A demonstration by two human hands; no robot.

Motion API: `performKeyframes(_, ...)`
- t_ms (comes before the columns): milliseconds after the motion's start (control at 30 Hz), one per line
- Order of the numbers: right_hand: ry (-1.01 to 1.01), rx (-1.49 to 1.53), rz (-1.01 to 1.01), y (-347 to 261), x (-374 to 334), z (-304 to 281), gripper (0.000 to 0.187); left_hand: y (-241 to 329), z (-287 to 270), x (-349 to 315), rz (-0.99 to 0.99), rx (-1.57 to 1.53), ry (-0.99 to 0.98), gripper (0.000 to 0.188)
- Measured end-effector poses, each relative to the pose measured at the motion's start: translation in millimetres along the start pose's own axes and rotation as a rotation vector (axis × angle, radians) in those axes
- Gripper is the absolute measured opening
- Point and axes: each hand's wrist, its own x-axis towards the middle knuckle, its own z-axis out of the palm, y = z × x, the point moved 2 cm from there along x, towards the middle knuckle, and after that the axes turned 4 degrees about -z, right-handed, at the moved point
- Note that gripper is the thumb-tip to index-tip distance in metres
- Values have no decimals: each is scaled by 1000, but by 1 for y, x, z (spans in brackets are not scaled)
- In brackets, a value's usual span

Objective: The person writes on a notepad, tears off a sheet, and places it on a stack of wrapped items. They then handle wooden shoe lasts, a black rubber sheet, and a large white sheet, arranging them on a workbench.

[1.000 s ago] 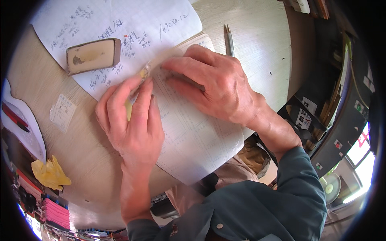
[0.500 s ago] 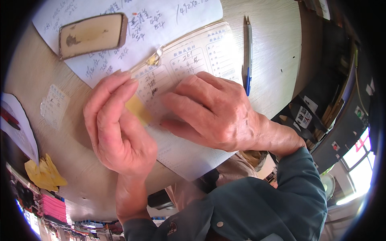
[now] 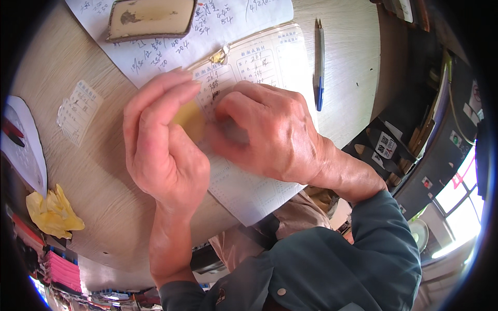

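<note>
My left hand (image 3: pixel 166 140) rests on its side, cupped, at the left edge of a stack of printed form sheets (image 3: pixel 254 197). Its fingers are long and gently bent, and I see nothing gripped in them. A plain yellow patch (image 3: pixel 191 122), like paper or card, shows between my two hands; how it lies is partly hidden. Over the middle of the sheets is my right hand (image 3: pixel 275 135), thumb and fingers curled in. Its fingertips are blurred, and whatever they hold, if anything, cannot be made out. A metal clip (image 3: pixel 220 55) sits on the stack's upper edge.
Beyond the stack lie a handwritten sheet (image 3: pixel 155 62) and a brown-edged block (image 3: pixel 150 19) with a pale top. A blue pen (image 3: pixel 320 67) is at the right. Leftward are a small written slip (image 3: pixel 80 111), crumpled yellow paper (image 3: pixel 54 212) and a white piece with a red-and-black object (image 3: pixel 13 132).
The desk things have shifted in view, the block upward and rightward. My right fingers have curled in more and are smeared by motion; my left hand keeps its cupped shape.
</note>
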Motion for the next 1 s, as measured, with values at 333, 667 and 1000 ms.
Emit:
performKeyframes(333, 28, -17, 15, 0, -5, 3, 21, -1, 0, -1, -5, -38, -6, 52)
performKeyframes(667, 32, 5, 51, 0, -8, 6, 23, 0, 2, 1, 12, -40, -5, 53)
performKeyframes(1000, 79, -55, -17, 0, -8, 7, 22, -2, 1, 0, 13, -53, -4, 53)
